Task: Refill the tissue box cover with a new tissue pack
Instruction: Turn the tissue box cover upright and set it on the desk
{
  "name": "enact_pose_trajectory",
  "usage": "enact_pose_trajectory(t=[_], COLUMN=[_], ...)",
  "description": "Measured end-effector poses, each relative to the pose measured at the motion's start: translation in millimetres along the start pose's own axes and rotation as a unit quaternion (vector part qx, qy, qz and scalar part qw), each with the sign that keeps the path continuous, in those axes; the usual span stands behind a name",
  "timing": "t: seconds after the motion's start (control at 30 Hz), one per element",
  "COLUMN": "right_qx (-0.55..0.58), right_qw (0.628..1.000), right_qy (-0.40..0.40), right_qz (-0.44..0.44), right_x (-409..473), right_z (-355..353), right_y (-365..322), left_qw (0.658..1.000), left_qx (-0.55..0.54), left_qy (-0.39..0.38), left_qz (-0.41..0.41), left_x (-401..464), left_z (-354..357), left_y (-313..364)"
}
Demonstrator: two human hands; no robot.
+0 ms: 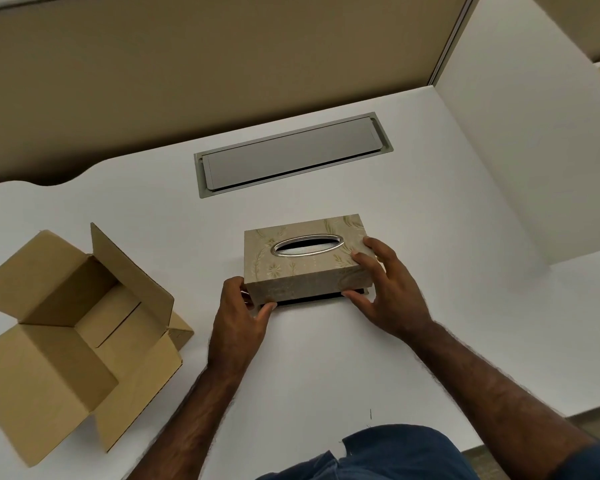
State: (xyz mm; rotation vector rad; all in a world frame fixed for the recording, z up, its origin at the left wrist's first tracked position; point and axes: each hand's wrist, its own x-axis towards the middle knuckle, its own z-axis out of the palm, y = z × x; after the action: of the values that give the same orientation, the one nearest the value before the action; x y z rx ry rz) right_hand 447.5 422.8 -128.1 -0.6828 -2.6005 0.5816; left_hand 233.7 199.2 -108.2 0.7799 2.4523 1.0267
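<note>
Our left hand (238,311) and right hand (387,289) clamp the short ends of the tissue box cover (307,259), mid-desk (326,358), dark base showing beneath. Looks rigid, light, smooth-sided: we'd grip the end walls low. Open cardboard box (73,337) sits left.

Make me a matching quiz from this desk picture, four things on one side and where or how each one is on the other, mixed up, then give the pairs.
Things
1. tissue box cover
2. cardboard box
3. metal cable hatch
4. left hand

States
A. flaps open, on the left of the desk
B. shut, set flush in the desk
C. held at both ends
D. grips the cover's left end

Pairs: 1-C, 2-A, 3-B, 4-D
</note>
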Motion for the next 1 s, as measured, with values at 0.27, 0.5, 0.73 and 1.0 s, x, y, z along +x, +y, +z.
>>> enact_pose_trajectory(t=[0.27,0.5,0.73,1.0], right_qx=[0.003,0.009,0.023,0.024], right_qw=[0.999,0.999,0.999,0.999], right_qy=[0.034,0.040,0.043,0.039], right_qz=[-0.014,-0.008,-0.006,-0.003], right_x=[-12.1,-15.5,-15.6,-14.7], right_z=[8.2,9.1,9.5,7.5], right_y=[0.8,-3.4,-4.5,-5.2], left_qw=[0.999,0.999,0.998,0.996], left_qx=[-0.047,-0.042,-0.064,-0.009], left_qy=[-0.011,-0.019,-0.022,0.070], left_qz=[-0.009,-0.016,-0.013,0.058], left_x=[-3.8,-4.7,-5.6,23.1], left_z=[1.1,2.5,-2.3,-20.2], left_y=[-2.4,-7.9,-3.9,32.1])
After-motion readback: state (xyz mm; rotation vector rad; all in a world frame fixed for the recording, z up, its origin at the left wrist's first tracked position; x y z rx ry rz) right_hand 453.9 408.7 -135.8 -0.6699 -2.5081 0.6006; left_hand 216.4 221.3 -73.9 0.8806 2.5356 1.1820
